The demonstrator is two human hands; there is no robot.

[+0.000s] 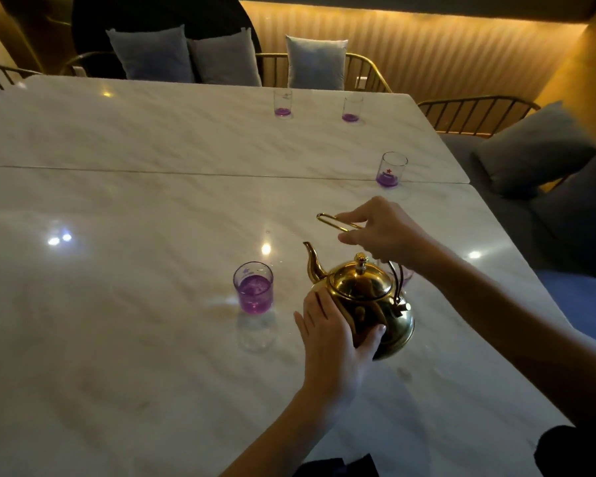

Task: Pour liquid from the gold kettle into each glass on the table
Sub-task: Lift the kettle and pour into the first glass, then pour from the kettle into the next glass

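The gold kettle (pixel 362 301) is near the table's right front, spout pointing far-left. My right hand (pixel 382 232) grips its wire handle from above. My left hand (pixel 334 335) presses flat against the kettle's near side. Just left of the spout stands a glass (pixel 253 287) more than half full of purple liquid. Another glass (pixel 406 275) is mostly hidden behind the kettle. A glass (pixel 391 169) at the right edge and two glasses at the far side (pixel 283 103) (pixel 352 108) each hold a thin purple layer.
The white marble table (pixel 135 270) has a seam running across its middle. Metal-framed chairs with grey cushions (pixel 315 62) line the far side, and a grey sofa (pixel 537 149) sits to the right.
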